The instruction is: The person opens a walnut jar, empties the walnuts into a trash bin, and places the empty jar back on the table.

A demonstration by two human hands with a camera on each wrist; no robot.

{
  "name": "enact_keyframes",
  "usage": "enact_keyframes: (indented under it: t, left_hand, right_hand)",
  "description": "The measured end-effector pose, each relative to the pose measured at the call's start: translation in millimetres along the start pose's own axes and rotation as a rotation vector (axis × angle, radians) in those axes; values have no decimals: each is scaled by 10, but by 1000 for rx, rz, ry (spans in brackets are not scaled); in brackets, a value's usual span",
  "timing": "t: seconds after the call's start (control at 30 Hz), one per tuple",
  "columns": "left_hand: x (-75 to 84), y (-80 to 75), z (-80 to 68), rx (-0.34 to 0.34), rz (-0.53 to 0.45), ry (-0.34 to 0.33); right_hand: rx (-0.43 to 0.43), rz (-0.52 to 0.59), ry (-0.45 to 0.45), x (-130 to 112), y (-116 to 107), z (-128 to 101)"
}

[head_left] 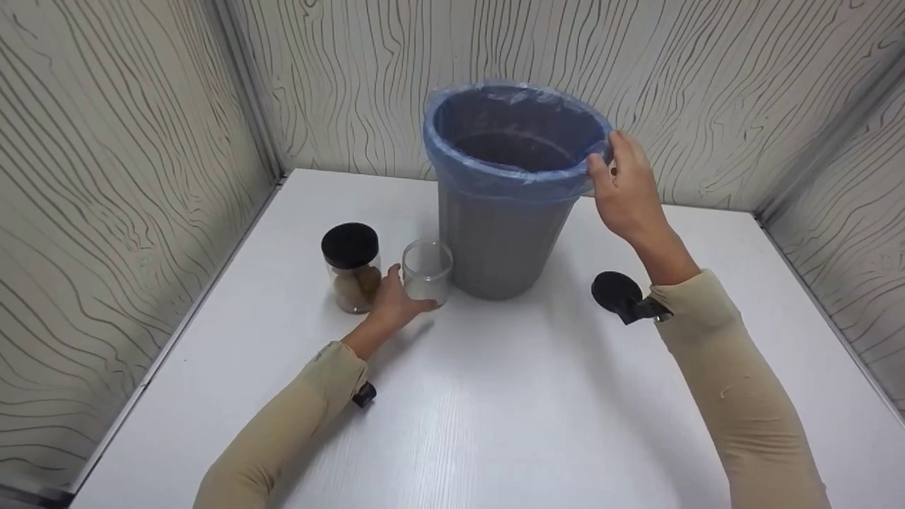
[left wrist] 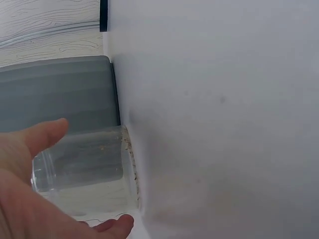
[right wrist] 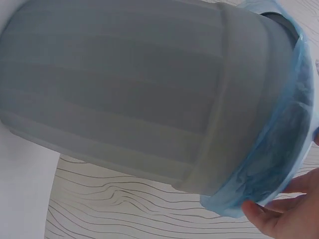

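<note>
A: What materials and shapes are seen on the table (head_left: 495, 424)?

B: A smooth white table top is seen, with faint grain lines. On it a grey plastic bin (head_left: 495, 247) is stood upright, round and tapering toward its base, with shallow horizontal ribs shown in the right wrist view. A thin, crinkled blue plastic liner (head_left: 509, 177) is folded over its rim. Just beside the bin's left foot a clear glass jar (head_left: 427, 272) is stood, cylindrical and lidless. To its left a second clear jar (head_left: 351, 268) is placed, capped with a black lid and partly filled with something brown.

A: How are the hands occupied?

B: The lidless jar is gripped by the left hand (head_left: 396, 304), thumb and fingers curled round its wall; this is confirmed in the left wrist view. The liner at the bin's right rim is pinched by the right hand (head_left: 626, 191) between thumb and fingers.

A: What are the counts?

B: One bin, one liner, two jars, one lid and two hands in beige sleeves are counted.

A: What is hidden or unclear?

B: The brown contents cannot be identified. The bin's floor is hidden in shadow. Fine specks are seen at the open jar's base, but whether anything is held inside cannot be told. The black devices strapped at both wrists are only partly shown.
</note>
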State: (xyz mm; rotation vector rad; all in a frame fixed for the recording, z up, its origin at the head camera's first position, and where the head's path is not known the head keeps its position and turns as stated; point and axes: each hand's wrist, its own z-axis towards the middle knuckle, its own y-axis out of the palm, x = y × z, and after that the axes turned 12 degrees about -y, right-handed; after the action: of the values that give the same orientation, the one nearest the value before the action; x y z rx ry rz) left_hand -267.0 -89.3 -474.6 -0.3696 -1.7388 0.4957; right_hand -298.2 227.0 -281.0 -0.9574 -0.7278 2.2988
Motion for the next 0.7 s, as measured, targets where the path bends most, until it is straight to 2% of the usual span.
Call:
enact_keyframes:
  t: [0.17, 0.43, 0.57, 0.7]
  left_hand:
    - [-18, -55, -100, -31, 1, -38]
    - [-53, -172, -242, -69, 0, -35]
    - [-106, -289, -309, -97, 12, -62]
    - [-181, -462, -340, -106, 6, -38]
  right_hand:
    - [-26, -48, -14, -57, -53, -108]
    - [-21, -138, -91, -155, -79, -312]
    - [9, -145, -155, -173, -60, -431]
    - [55, -117, -209, -176, -28, -542]
